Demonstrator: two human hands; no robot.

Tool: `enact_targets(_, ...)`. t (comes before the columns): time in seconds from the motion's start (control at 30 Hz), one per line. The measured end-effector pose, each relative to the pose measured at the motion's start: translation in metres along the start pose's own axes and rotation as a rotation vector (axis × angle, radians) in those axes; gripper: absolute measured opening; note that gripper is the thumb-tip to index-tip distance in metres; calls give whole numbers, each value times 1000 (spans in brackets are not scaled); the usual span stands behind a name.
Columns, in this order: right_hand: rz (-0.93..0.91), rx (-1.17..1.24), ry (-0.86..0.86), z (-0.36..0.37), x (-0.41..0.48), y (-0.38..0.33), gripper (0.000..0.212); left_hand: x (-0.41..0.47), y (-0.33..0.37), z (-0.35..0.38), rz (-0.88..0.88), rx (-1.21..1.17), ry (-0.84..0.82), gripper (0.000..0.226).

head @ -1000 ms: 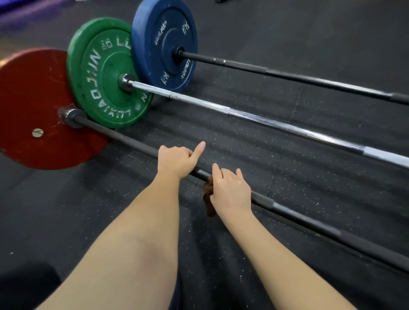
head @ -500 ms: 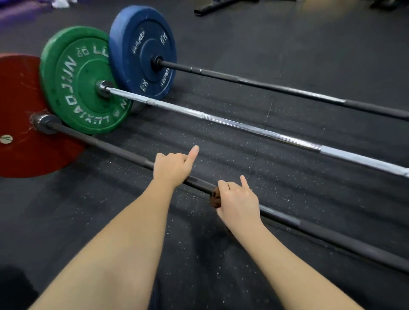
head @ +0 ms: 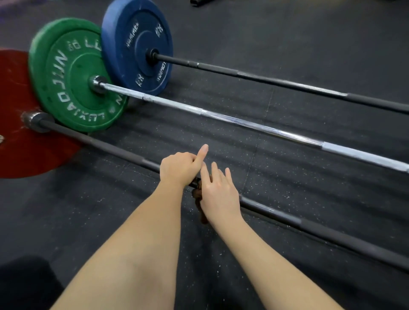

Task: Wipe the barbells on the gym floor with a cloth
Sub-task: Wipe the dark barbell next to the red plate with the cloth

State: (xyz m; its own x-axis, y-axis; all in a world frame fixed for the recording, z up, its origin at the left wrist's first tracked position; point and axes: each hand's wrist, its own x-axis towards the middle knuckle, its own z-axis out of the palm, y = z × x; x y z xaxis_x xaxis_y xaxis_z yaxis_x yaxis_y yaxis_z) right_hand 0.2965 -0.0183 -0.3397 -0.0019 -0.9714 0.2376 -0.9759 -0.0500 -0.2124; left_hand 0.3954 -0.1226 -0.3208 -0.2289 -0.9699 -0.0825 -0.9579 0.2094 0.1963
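Three barbells lie side by side on the black rubber floor. The nearest, a black bar (head: 321,228), carries a red plate (head: 20,150). My left hand (head: 179,169) grips this bar, with its index finger pointing forward. Touching it on the right, my right hand (head: 219,192) lies over a brown cloth (head: 199,197) draped on the same bar, fingers stretched out forward. One end of the cloth hangs below the bar by my wrist. Behind are a chrome bar (head: 243,121) with a green plate (head: 73,73) and a black bar (head: 276,79) with a blue plate (head: 137,44).
The plates stand in a row at the left, overlapping one another. Speckled rubber floor (head: 287,44) stretches beyond the far bar. A dark piece of equipment (head: 199,2) shows at the top edge. A dark shape (head: 24,285) fills the bottom left corner.
My right hand has slid left along the near bar with the cloth until it touches my left hand. Its fingers have gone from curled to stretched out. My left hand keeps its grip.
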Motion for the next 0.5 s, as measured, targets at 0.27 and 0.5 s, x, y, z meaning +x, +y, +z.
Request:
enact_targets(0.27, -1, -107, -5, -20, -48, 55, 96, 5, -2, 5, -39, 80, -77, 102)
enact_targets(0.5, 64, -19, 43, -32, -58, 65, 104, 6, -3, 7, -54, 92, -66, 102)
